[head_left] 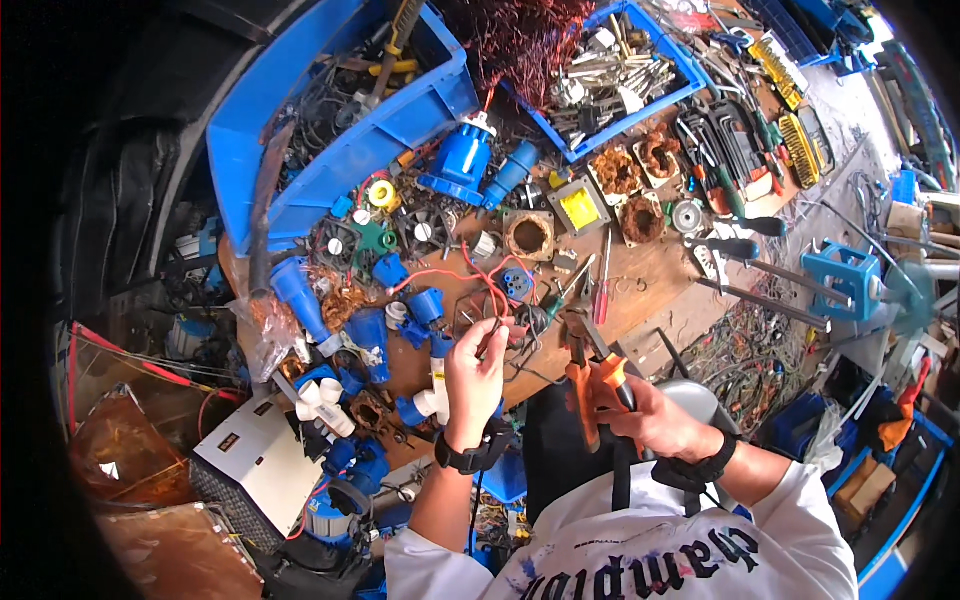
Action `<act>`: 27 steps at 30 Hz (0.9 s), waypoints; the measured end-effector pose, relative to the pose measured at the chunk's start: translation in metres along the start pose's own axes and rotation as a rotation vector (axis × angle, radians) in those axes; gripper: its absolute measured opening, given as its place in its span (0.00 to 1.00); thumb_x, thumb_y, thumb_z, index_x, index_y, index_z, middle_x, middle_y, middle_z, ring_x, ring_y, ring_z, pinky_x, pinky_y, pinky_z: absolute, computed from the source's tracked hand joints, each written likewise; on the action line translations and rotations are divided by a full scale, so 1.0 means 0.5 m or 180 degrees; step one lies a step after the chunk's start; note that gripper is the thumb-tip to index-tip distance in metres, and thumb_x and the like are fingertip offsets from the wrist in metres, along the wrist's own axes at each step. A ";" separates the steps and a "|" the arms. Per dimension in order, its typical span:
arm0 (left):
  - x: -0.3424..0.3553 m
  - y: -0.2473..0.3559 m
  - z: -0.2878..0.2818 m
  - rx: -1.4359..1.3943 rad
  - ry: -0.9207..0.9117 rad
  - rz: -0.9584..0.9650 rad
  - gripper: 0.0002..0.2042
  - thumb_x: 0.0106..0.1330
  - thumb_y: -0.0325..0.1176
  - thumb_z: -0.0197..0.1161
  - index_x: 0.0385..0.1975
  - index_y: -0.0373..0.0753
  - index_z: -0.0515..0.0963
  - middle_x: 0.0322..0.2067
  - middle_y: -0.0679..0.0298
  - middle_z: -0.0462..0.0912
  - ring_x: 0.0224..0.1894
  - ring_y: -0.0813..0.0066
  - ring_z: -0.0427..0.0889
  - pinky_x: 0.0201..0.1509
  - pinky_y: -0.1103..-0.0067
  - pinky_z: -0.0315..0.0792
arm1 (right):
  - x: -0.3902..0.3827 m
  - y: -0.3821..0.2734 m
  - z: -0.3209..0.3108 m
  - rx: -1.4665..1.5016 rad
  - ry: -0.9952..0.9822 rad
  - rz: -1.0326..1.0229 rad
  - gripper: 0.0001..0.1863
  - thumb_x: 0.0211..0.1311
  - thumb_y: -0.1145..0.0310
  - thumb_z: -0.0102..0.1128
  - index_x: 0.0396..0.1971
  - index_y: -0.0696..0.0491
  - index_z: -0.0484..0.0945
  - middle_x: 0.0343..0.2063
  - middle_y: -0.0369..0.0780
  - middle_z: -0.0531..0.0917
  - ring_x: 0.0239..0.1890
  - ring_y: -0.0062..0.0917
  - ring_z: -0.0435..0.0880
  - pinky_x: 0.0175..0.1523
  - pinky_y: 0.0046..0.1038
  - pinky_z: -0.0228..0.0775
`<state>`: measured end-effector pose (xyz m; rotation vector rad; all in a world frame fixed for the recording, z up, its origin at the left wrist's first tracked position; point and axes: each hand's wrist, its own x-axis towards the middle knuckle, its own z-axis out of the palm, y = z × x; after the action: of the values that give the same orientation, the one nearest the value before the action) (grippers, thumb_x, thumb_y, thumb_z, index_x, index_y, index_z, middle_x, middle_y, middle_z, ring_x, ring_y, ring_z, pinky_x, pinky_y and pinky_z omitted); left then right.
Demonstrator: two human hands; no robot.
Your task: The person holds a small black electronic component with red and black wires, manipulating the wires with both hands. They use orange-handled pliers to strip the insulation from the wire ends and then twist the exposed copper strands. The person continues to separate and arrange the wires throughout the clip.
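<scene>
Pinching a thin red wire (489, 284) between thumb and fingertips, my left grip (473, 375) is over the near side of the wooden bench (645, 268). The fingers are closed tight on the wire, which bends up near a round blue plug (517, 284). My right grip (650, 410) is wrapped around some pliers (577, 385) with orange handles. The handles stand a bit apart, and the pliers are near my left grip, on its right.

At the top left is a big blue bin (395, 150). It has dark wires and tools in it, and one long handle (403, 30) pokes up past the rim. To the right, a blue tray (636, 121) is full of shiny metal bits (620, 80). A big dark red bundle of wire (520, 40) covers the tray's left corner. Far to the right is a tan cardboard box (866, 490).

The top of my view cuts off the bundle. The stuff in the bin hides its bottom. My fingers cover part of the red wire, so I cannot see where it ends. A clear plastic bag (268, 335) is all crinkled, and I cannot tell what is inside.
</scene>
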<state>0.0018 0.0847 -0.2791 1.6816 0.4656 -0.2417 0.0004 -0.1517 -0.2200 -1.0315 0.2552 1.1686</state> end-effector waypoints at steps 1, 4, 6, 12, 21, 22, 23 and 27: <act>-0.005 0.001 0.005 0.0141 0.0026 -0.0033 0.11 0.71 0.29 0.52 0.44 0.29 0.77 0.34 0.62 0.83 0.37 0.78 0.81 0.45 0.82 0.73 | 0.007 0.002 0.000 0.0017 -0.0011 0.0033 0.26 0.56 0.80 0.53 0.57 0.57 0.65 0.40 0.34 0.75 0.42 0.16 0.73 0.49 0.20 0.66; -0.003 -0.019 0.019 -0.0514 -0.0087 -0.0219 0.13 0.71 0.30 0.52 0.49 0.28 0.74 0.35 0.63 0.83 0.39 0.79 0.80 0.49 0.82 0.72 | 0.026 -0.008 0.004 -0.0004 -0.0047 0.0135 0.26 0.55 0.79 0.54 0.56 0.56 0.66 0.39 0.33 0.75 0.41 0.16 0.74 0.48 0.20 0.66; -0.007 -0.022 0.026 -0.0627 -0.0084 -0.0299 0.15 0.72 0.31 0.52 0.51 0.27 0.72 0.34 0.63 0.82 0.39 0.78 0.80 0.50 0.80 0.73 | 0.035 0.011 -0.002 -0.0010 0.0067 0.0263 0.26 0.53 0.78 0.56 0.55 0.57 0.66 0.35 0.33 0.74 0.36 0.17 0.74 0.43 0.20 0.67; -0.011 -0.046 0.026 -0.1028 -0.0133 -0.0446 0.14 0.72 0.30 0.50 0.51 0.28 0.71 0.32 0.64 0.80 0.35 0.81 0.77 0.45 0.82 0.71 | 0.070 0.039 -0.022 0.0060 0.0010 0.0459 0.17 0.52 0.79 0.55 0.45 0.57 0.68 0.29 0.34 0.74 0.30 0.18 0.74 0.37 0.20 0.67; -0.004 -0.069 0.022 -0.1489 -0.0341 -0.0672 0.16 0.74 0.33 0.48 0.53 0.29 0.71 0.26 0.68 0.75 0.31 0.82 0.73 0.49 0.78 0.72 | 0.099 0.039 -0.020 -0.0015 -0.0160 0.0555 0.14 0.54 0.79 0.54 0.42 0.56 0.68 0.26 0.32 0.71 0.27 0.17 0.71 0.33 0.20 0.65; -0.004 -0.072 0.023 -0.1530 -0.0339 -0.0700 0.16 0.74 0.33 0.47 0.54 0.29 0.71 0.26 0.68 0.74 0.31 0.82 0.73 0.49 0.78 0.72 | 0.101 0.042 -0.022 -0.0059 -0.0160 0.0572 0.14 0.55 0.78 0.54 0.42 0.56 0.68 0.25 0.32 0.71 0.27 0.16 0.71 0.33 0.20 0.64; -0.005 -0.072 0.024 -0.1572 -0.0351 -0.0727 0.16 0.74 0.33 0.48 0.54 0.29 0.71 0.26 0.68 0.75 0.32 0.82 0.73 0.49 0.78 0.72 | 0.103 0.040 -0.023 -0.0045 -0.0143 0.0591 0.13 0.55 0.78 0.54 0.41 0.56 0.68 0.25 0.32 0.71 0.27 0.16 0.71 0.33 0.20 0.64; -0.003 -0.068 0.020 -0.1465 -0.0370 -0.0610 0.16 0.74 0.33 0.48 0.55 0.30 0.71 0.27 0.67 0.75 0.33 0.82 0.74 0.48 0.79 0.72 | 0.104 0.022 -0.015 0.0061 -0.0094 0.0613 0.10 0.56 0.77 0.54 0.38 0.55 0.68 0.25 0.32 0.71 0.27 0.16 0.70 0.33 0.19 0.63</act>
<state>-0.0131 0.0785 -0.3105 1.1690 0.5490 -0.3421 0.0156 -0.1247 -0.2636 -0.9882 0.3476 1.3515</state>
